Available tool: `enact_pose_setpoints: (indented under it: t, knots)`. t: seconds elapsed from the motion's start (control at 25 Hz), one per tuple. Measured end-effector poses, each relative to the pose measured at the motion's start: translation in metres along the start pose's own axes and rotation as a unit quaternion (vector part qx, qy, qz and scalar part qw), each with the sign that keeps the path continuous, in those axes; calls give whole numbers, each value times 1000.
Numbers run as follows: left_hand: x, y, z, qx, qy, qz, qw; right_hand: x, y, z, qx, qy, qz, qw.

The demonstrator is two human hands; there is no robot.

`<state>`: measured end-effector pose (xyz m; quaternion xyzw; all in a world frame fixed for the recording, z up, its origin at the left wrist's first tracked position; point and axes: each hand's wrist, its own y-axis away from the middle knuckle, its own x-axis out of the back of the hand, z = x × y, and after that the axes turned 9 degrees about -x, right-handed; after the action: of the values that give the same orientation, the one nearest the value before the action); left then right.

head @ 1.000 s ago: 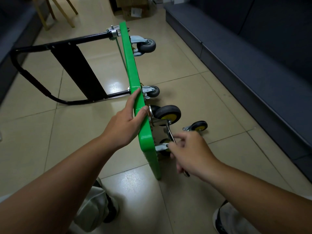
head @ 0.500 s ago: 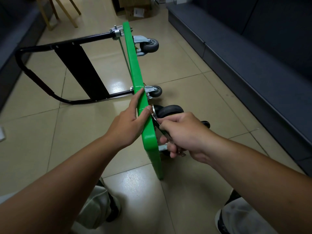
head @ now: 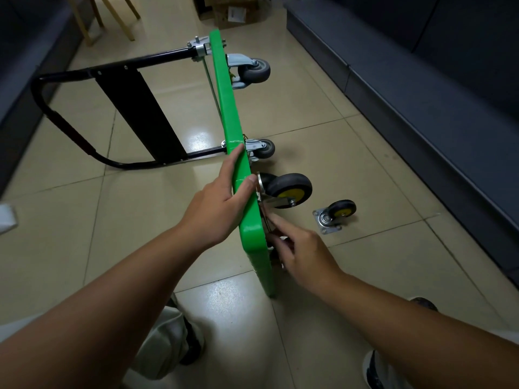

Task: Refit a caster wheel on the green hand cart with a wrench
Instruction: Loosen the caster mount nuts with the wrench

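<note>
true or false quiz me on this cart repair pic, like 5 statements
1. The cart lies tipped on its side on the floor. True.
2. The left hand grips the black handle. False: it grips the upper edge of the cart's green deck.
3. A loose wheel lies on the floor to the right of the cart. True.
4. Every wheel on the cart has a yellow hub. False: the two far wheels are plain grey.
5. The right hand is empty. False: it holds a wrench at the underside of the deck, by the near wheels.
</note>
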<state>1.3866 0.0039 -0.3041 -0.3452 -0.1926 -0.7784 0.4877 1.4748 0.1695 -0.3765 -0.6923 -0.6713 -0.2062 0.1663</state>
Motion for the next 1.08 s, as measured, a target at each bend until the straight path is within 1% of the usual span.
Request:
enact_pose_setpoints:
  t: [0.08, 0.2, 0.28, 0.36, 0.4, 0.44, 0.52, 0.56, 0.64, 0.72, 0.92, 1.0, 1.08]
  knots:
    - [0, -1, 0, -5, 1, 1, 1000, -6, -7, 5, 40, 33, 32, 998]
    - [1, -3, 1, -9, 7, -4, 1000, 1, -3, 11, 45, 63, 26, 997]
    - [1, -3, 0, -10, 9, -2, 1000, 13, 13, 18, 15, 101, 4, 995]
    - [-1, -4, -1, -12, 7, 0, 1000, 24, 34, 17, -46, 127, -6, 991]
    - [-2, -4, 0, -12, 7, 2, 1000, 27, 40, 10, -91, 116, -14, 989]
    - [-3, -5, 0, -9, 7, 3, 1000, 29, 42, 0, -142, 72, -19, 987]
    - [-3, -5, 1, 3, 10, 7, 1000, 32, 31, -25, -210, -61, 2, 976]
    - [-3, -5, 1, 6, 13, 9, 1000, 35, 23, -37, -215, -94, 22, 972]
    - [-3, -4, 1, 5, 17, 9, 1000, 42, 9, -56, -186, -85, 45, 978]
    - [-3, -3, 0, 2, 19, 11, 1000, 46, 1, -69, -171, -52, 39, 983]
    - [-3, -3, 0, 1, 17, 5, 1000, 53, -4, -81, -190, -34, 22, 981]
    - [-3, -3, -1, 2, 13, 6, 1000, 54, -3, -86, -219, -92, -23, 971]
    - [-3, -3, -2, -3, 6, 7, 1000, 53, -2, -88, -223, -143, -85, 960]
